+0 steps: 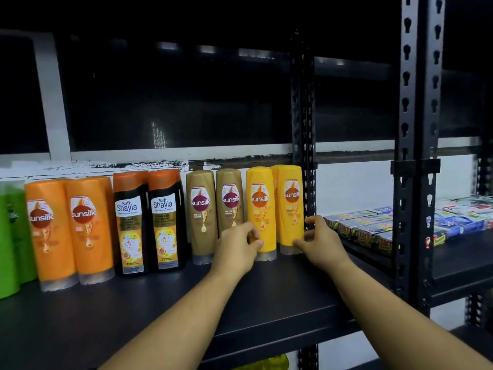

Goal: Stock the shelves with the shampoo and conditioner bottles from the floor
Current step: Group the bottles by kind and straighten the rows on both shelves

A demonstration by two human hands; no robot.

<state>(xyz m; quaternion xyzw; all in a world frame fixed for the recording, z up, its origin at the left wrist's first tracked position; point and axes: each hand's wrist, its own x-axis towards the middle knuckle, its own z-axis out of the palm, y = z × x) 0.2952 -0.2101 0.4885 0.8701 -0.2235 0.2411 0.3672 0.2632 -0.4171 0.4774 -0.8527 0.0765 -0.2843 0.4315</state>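
Observation:
Two yellow Sunsilk bottles stand cap-down at the right end of the black shelf (160,303). My left hand (237,247) curls its fingers and thumb round the lower part of the left yellow bottle (261,206). The right yellow bottle (290,201) is held low down by my right hand (318,239), thumb on its front and fingers on its right side. More yellow bottles show behind these two. To their left stand two gold Sunsilk bottles (202,212), two black Safi Shayla bottles (130,222), orange Sunsilk bottles (50,231) and green bottles (10,236).
A slotted black upright (304,129) rises just behind my right hand, and a thicker double post (416,156) stands further right. The neighbouring lower shelf carries rows of small boxed goods (360,225). Yellow packaging (269,363) shows below the shelf. A white wall ledge runs behind the bottles.

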